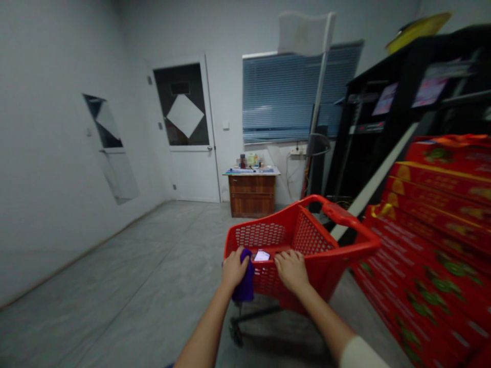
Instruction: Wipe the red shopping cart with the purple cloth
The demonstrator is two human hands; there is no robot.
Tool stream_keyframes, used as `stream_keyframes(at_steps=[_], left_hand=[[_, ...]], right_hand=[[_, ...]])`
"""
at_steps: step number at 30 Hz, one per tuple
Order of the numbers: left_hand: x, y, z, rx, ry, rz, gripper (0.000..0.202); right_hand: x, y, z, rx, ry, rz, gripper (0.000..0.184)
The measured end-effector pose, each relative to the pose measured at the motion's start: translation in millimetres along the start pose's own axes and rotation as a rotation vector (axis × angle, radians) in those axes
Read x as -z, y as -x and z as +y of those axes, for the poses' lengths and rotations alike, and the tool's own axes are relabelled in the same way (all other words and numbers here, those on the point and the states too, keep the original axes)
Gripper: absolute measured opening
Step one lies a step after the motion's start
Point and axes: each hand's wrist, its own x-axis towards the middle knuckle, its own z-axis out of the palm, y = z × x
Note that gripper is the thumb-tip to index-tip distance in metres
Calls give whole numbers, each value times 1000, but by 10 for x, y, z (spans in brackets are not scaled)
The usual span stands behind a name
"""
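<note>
A red plastic shopping cart (326, 240) on wheels stands just ahead of me. Both my hands rest on its near rim. My left hand (233, 267) is closed around a purple cloth (245, 286) that hangs down over the rim. My right hand (292, 268) curls its fingers over the same rim, a little to the right. A small white label (262, 256) sits on the rim between my hands.
Stacked red cartons (433, 240) line the right side, beside tall black shelving (387, 117). A small wooden cabinet (251, 194) with items on top stands at the far wall under a blue blind (280, 97). A white door (187, 128) is further left. Grey floor stretches left.
</note>
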Motion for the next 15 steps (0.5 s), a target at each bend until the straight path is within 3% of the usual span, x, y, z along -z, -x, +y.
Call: stream_keyframes(at_steps=[3, 7, 9, 11, 15], left_hand=[[-49, 1, 271, 69, -73, 17, 40], [-146, 17, 598, -27, -119, 33, 42], [-139, 16, 536, -82, -92, 7, 39], [-98, 8, 347, -87, -48, -8, 37], [-35, -5, 53, 22, -28, 33, 39]], right_hand=[[8, 2, -12, 11, 10, -13, 36], [11, 19, 12, 24, 7, 2, 34], [7, 31, 53, 29, 4, 2, 33], [-1, 41, 92, 39, 2, -5, 33], [-20, 34, 99, 40, -4, 2, 32]])
